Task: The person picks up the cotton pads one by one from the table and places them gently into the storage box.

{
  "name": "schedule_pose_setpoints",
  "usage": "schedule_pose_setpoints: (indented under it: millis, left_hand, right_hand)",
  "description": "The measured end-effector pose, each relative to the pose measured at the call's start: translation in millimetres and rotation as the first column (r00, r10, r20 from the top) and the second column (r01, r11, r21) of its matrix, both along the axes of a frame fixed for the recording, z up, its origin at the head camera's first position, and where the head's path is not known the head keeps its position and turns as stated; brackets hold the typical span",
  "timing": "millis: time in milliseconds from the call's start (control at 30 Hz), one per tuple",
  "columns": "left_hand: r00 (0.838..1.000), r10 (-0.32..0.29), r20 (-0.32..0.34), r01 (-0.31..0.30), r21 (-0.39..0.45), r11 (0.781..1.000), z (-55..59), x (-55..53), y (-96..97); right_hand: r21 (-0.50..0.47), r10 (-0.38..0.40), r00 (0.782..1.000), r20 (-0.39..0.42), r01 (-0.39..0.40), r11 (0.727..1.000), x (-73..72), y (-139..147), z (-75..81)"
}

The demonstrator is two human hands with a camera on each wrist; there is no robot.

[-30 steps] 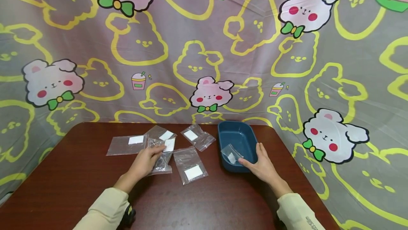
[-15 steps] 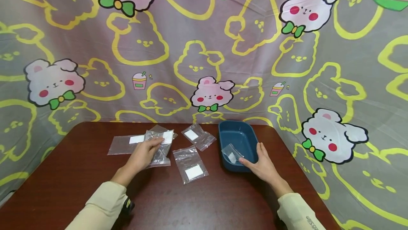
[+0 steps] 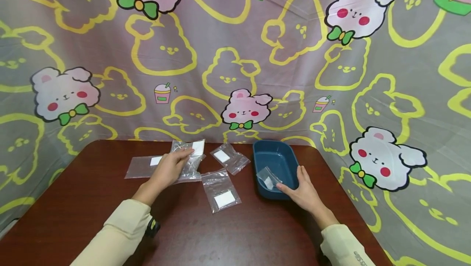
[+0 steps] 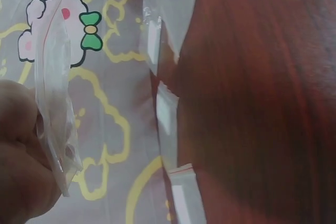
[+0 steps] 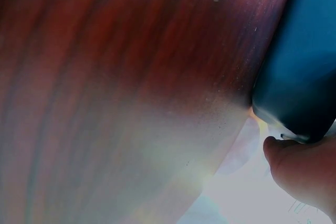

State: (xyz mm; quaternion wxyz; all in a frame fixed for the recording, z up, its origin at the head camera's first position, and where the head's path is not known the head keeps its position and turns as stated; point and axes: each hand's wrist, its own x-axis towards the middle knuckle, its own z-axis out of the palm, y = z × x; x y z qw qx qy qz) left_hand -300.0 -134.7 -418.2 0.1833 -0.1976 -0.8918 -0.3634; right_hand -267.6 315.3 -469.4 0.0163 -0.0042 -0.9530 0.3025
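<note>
My left hand (image 3: pixel 170 168) pinches a clear zip bag (image 3: pixel 181 146) with a white label, held up on edge in the left wrist view with the thumb and fingers at its side. Below it in the head view, another clear bag (image 3: pixel 191 174) lies on the table, partly covered. My right hand (image 3: pixel 306 191) holds the near right corner of a blue plastic tray (image 3: pixel 274 154), fingers along the right wall and thumb at the near rim. A small zip bag (image 3: pixel 270 178) with a white label leans inside the tray, close to the thumb.
More labelled clear bags lie on the brown table (image 3: pixel 235 241): one at left (image 3: pixel 137 167), one at the back (image 3: pixel 229 158) and one in front (image 3: pixel 220 191). A patterned cloth (image 3: pixel 206 73) hangs behind and beside the table.
My left hand has moved the zip bag up and away toward the table's back edge, uncovering more of the bag beneath. The right hand and tray have stayed in place.
</note>
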Motion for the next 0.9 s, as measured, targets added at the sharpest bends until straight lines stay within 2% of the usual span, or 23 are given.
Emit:
schedule_pose_setpoints:
  millis: [500, 900]
  left_hand:
    - [1.0, 0.011, -0.027, -0.011, 0.0, 1.0, 23.0, -3.0, 5.5]
    - [1.0, 0.025, -0.01, -0.025, -0.008, 1.0, 24.8, -5.2, 14.1]
  right_hand:
    - [0.0, 0.0, 1.0, -0.006, 0.0, 1.0, 0.2, 0, 0.5]
    - [0.01, 0.0, 1.0, -0.008, 0.0, 1.0, -0.1, 1, -1.2]
